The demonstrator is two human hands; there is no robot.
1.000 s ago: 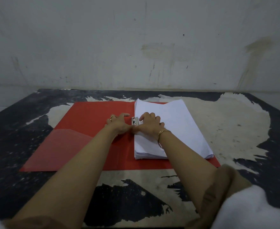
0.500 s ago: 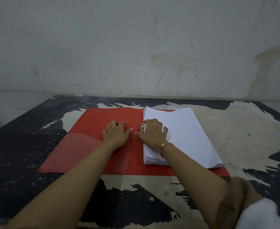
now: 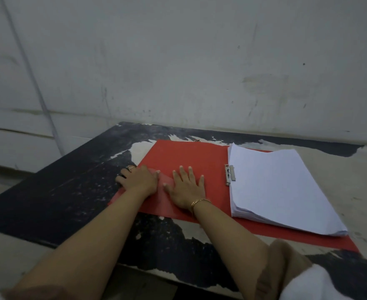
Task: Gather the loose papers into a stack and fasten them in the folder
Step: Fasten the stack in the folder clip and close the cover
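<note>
L hand (image 3: 138, 180) lies over the red folder's (image 3: 189, 154) 9 o'clock edge, can't tell if it grips. R hand (image 3: 188, 188) lies flat on the cover just at its 3 o'clock, so the hands are near but apart. Cover looks thin, bendy & light, prob best lifted by that edge; clip (image 3: 230, 175) & thick paper stack (image 3: 282, 187) sit at 3 o'clock, heavier, sheets apt to fan.

No text, label, brand or number readable from where I look. Top sheet of paper stack (image 3: 275, 187) on right plain white, folder (image 3: 189, 154) under my hands plain red, metal clip (image 3: 230, 175) too small to tell.
</note>
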